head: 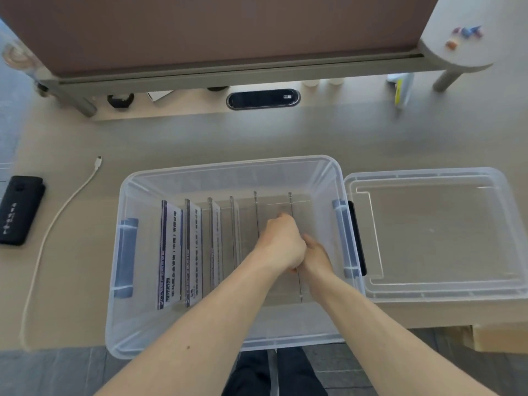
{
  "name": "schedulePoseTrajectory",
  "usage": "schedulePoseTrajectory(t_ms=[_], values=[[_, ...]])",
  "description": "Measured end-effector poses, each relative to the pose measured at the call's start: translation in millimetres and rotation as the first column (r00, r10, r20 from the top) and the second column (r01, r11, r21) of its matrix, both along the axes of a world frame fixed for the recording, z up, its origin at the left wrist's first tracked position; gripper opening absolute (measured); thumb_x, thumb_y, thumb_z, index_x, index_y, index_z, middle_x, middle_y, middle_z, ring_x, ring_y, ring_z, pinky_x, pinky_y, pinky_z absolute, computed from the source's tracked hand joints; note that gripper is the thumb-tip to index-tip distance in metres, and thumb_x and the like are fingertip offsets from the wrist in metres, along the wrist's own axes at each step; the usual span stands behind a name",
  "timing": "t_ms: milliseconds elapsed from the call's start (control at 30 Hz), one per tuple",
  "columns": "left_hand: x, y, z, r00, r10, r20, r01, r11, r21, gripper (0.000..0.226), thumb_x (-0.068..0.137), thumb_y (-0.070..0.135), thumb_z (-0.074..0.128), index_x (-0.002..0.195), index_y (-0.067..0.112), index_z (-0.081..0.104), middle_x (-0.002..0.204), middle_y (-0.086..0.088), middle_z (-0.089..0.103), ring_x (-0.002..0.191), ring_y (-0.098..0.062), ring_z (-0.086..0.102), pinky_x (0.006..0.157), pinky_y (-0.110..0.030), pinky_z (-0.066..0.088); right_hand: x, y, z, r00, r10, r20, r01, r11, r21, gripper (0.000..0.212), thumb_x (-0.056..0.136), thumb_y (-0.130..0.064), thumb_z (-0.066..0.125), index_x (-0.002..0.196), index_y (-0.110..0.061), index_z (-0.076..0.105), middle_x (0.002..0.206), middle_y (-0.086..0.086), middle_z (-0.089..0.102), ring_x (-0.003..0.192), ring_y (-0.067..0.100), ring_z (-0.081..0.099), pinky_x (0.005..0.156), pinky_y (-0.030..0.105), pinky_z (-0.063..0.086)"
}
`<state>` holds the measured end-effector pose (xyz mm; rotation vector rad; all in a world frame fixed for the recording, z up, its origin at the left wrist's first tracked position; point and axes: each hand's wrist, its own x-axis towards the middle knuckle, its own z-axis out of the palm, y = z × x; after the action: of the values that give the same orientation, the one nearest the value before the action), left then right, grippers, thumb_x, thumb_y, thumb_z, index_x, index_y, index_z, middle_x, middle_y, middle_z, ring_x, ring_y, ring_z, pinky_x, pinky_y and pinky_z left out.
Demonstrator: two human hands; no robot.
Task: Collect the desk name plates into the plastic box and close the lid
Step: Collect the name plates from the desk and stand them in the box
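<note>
A clear plastic box (228,167) with blue side latches sits at the desk's front edge. Several clear acrylic name plates stand upright in a row inside it; the left ones (171,252) carry printed paper inserts. Both my hands are down in the box at the rightmost plate (291,201). My left hand (278,244) is closed around that plate's top edge. My right hand (315,257) presses against it from the right, fingers curled, partly hidden behind the left hand. The box's clear lid (437,232) lies flat on the desk, touching the box's right side.
A black case (20,208) and a white cable (57,224) lie on the desk to the left. A brown divider panel (214,32) on grey legs stands behind, with a black cable grommet (263,99) below it. A cardboard box (497,335) sits at the lower right.
</note>
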<state>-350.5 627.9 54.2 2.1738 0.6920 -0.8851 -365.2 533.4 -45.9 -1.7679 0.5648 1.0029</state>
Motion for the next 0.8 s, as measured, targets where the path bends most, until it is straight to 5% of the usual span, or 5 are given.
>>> schedulePoseTrajectory(t_ms=[233, 333, 400, 800], values=[[-1.9, 8.2, -6.2, 0.999, 0.011, 0.039, -0.013, 0.999, 0.043, 0.031, 0.097, 0.014, 0.058, 0.124, 0.002, 0.050, 0.124, -0.023, 0.060, 0.105, -0.045, 0.067, 0.080, -0.049, 0.063, 3.2, 8.1, -12.0, 1.000, -0.006, -0.005, 0.007, 0.999, 0.047, 0.020, 0.089, -0.019, 0.051, 0.109, -0.021, 0.047, 0.118, 0.015, 0.056, 0.077, 0.022, 0.061, 0.039, 0.012, 0.044], [-3.0, 11.8, -8.2, 0.998, -0.013, 0.055, 0.009, 0.997, 0.077, 0.029, 0.098, 0.013, 0.056, 0.125, 0.002, 0.052, 0.122, -0.023, 0.062, 0.105, -0.043, 0.067, 0.083, -0.049, 0.062, 0.2, 15.3, -17.1, 0.999, -0.041, -0.010, 0.041, 0.996, 0.075, 0.062, 0.079, -0.032, 0.054, 0.135, -0.007, 0.053, 0.146, 0.021, 0.048, 0.111, 0.034, 0.065, 0.047, 0.017, 0.052], [-3.2, 13.4, -8.7, 0.998, -0.028, 0.061, 0.023, 0.995, 0.093, 0.029, 0.098, 0.012, 0.056, 0.125, 0.003, 0.052, 0.121, -0.022, 0.062, 0.104, -0.042, 0.067, 0.082, -0.049, 0.062, -1.5, 17.7, -19.4, 0.998, -0.060, -0.001, 0.060, 0.994, 0.089, 0.071, 0.076, -0.037, 0.055, 0.142, -0.009, 0.049, 0.150, 0.020, 0.045, 0.119, 0.034, 0.063, 0.049, 0.017, 0.053], [-5.8, 15.9, -7.6, 0.996, -0.066, 0.068, 0.054, 0.986, 0.158, 0.027, 0.099, 0.011, 0.055, 0.125, 0.004, 0.053, 0.118, -0.020, 0.064, 0.104, -0.039, 0.068, 0.082, -0.045, 0.061, -1.5, 21.0, -23.9, 0.996, -0.082, 0.035, 0.077, 0.990, 0.116, 0.066, 0.079, -0.037, 0.054, 0.141, -0.013, 0.051, 0.147, 0.018, 0.048, 0.116, 0.032, 0.064, 0.052, 0.018, 0.054]])
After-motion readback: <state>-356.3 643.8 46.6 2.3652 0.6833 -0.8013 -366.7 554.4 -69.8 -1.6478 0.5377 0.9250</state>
